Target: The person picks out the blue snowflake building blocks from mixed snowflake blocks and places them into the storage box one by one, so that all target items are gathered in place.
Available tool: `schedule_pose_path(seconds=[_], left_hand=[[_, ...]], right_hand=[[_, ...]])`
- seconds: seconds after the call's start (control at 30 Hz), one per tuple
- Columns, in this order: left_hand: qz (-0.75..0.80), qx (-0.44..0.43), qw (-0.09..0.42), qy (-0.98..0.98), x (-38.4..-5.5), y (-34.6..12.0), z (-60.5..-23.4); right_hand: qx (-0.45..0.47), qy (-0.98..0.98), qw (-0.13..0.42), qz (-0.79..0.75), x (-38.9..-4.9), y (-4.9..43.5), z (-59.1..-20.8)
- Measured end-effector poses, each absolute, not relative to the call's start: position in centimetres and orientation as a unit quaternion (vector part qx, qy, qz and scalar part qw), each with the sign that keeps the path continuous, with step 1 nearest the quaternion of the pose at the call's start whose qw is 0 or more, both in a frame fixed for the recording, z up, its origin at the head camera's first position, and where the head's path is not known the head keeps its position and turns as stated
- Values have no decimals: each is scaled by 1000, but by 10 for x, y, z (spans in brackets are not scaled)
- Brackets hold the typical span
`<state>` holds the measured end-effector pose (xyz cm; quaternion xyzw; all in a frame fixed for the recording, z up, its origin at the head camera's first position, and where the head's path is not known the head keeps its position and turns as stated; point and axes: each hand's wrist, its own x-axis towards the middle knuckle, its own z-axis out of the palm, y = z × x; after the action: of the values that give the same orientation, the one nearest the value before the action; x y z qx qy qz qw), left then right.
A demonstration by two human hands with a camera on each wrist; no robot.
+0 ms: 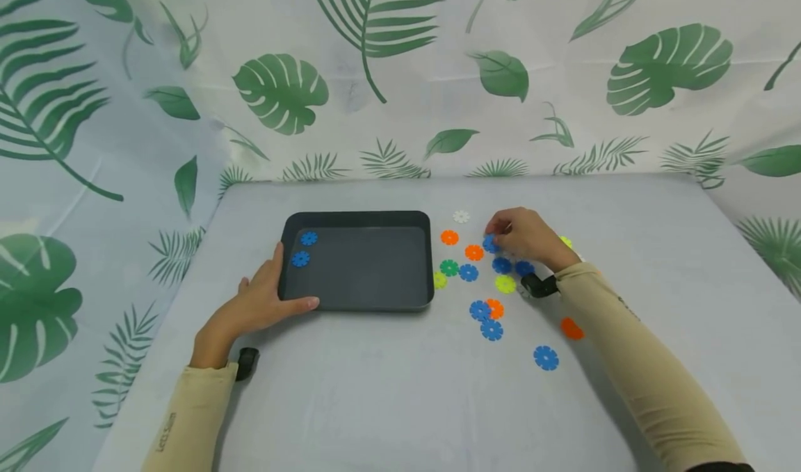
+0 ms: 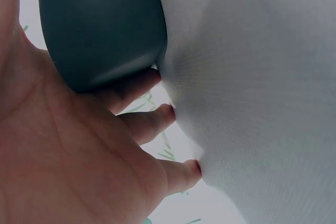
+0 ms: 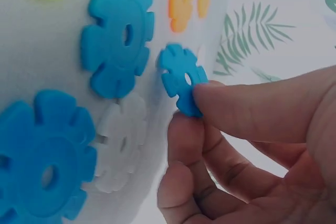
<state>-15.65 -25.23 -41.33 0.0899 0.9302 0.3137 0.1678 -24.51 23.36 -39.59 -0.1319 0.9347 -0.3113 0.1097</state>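
Observation:
My right hand (image 1: 518,233) pinches a blue notched plastic disc (image 3: 182,80) between thumb and fingers, close over the cloth. Below it in the right wrist view lie another blue disc (image 3: 119,38), a larger-looking blue disc (image 3: 47,163) and a clear one (image 3: 123,142). At the dark grey tray (image 1: 357,267), my left hand (image 1: 256,298) lies against the near left corner, thumb along the front side. Its fingers are fairly straight along the left side, with several fingertips on the cloth in the left wrist view. Two blue discs (image 1: 301,258) lie inside the tray at the left.
Right of the tray, loose discs are scattered: orange (image 1: 449,237), green (image 1: 449,267), yellow (image 1: 505,283), white (image 1: 461,216) and several blue. A lone blue disc (image 1: 546,358) lies nearest the front. A leaf-print curtain (image 1: 400,76) stands behind the cloth-covered table (image 1: 388,395).

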Motion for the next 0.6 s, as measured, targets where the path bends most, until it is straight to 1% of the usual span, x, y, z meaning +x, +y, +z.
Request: schedule_pose_path(seconds=[0.27, 0.6], left_hand=[[310, 79, 181, 930, -155, -253, -413], [315, 85, 172, 930, -157, -252, -412]], right_hand=[[-114, 928, 86, -345, -245, 228, -389], [-84, 892, 98, -434, -243, 218, -380]])
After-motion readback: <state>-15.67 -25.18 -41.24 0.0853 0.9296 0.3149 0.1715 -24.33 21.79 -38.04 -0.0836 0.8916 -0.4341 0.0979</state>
